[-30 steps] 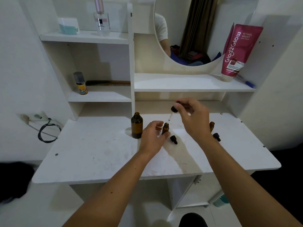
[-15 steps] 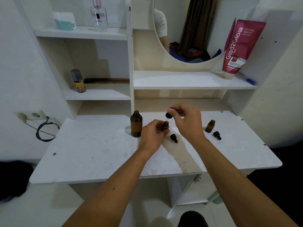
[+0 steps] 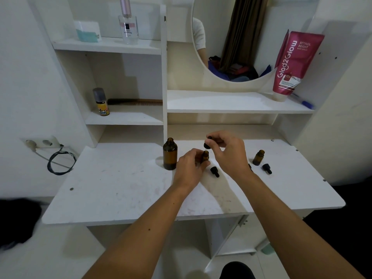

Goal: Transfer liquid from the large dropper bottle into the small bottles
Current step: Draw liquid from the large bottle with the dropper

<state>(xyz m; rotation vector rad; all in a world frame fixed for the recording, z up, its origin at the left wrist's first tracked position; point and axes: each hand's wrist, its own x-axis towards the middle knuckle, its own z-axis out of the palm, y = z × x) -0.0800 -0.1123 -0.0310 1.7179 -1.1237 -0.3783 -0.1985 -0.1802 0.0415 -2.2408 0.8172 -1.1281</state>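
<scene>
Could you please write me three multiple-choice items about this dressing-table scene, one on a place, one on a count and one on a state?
1. Where does the large amber bottle stand?
A. On the table, beside the left hand
B. On the top shelf
C. Inside the mirror frame

2. How many loose black caps lie on the table?
A. None
B. Two
C. Five

3. What state is the large amber bottle in?
A. Capped
B. Lying on its side
C. Upright with its mouth open

Answers:
1. A: it stands on the tabletop just beside the left hand, which holds a small amber bottle.
2. B: one cap lies between the hands, another by the second small bottle.
3. C: its neck shows no cap, and the right hand holds the dropper.
</scene>
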